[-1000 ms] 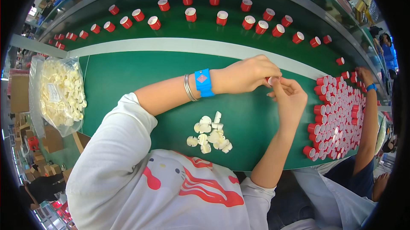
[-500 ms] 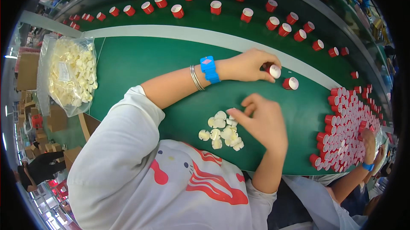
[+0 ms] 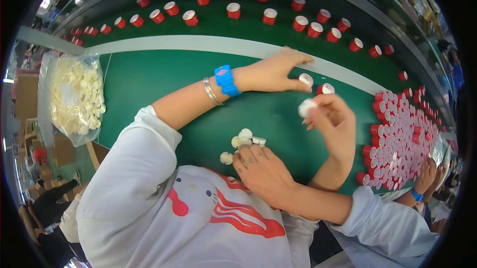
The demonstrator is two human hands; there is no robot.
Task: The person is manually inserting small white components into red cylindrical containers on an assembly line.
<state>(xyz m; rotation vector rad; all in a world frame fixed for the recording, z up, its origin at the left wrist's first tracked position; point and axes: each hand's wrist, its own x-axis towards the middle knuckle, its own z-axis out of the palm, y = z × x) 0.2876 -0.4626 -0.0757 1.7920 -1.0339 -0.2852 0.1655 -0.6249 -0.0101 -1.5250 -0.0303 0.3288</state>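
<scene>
My left hand point(image 3: 278, 72), wearing a blue wristband point(image 3: 227, 81) and silver bangles point(image 3: 212, 92), is open, thumb and fingers apart. Between its thumb and fingertips stands a small red cup with a white top point(image 3: 306, 80); the thumb is close to it, perhaps touching. A second red cup point(image 3: 326, 89) is just to the right. Pinched in my right hand point(image 3: 339, 125) is a round white disc point(image 3: 307, 108), held in the air below the cups. A co-worker's hand point(image 3: 263, 172) lies over the small pile of cream-white discs point(image 3: 245, 136), partly covering it.
Beyond a pale rail point(image 3: 198, 42), red cups point(image 3: 233, 11) stand spaced along a green belt. Many red cups crowd the right end of the green table point(image 3: 149, 79), where other hands point(image 3: 426, 174) are. A clear bag of whitish pieces point(image 3: 74, 96) sits at left.
My left hand has opened from the red cup. My right hand has gone from the discs up towards the cups with one disc. A co-worker's arm has come in over the pile.
</scene>
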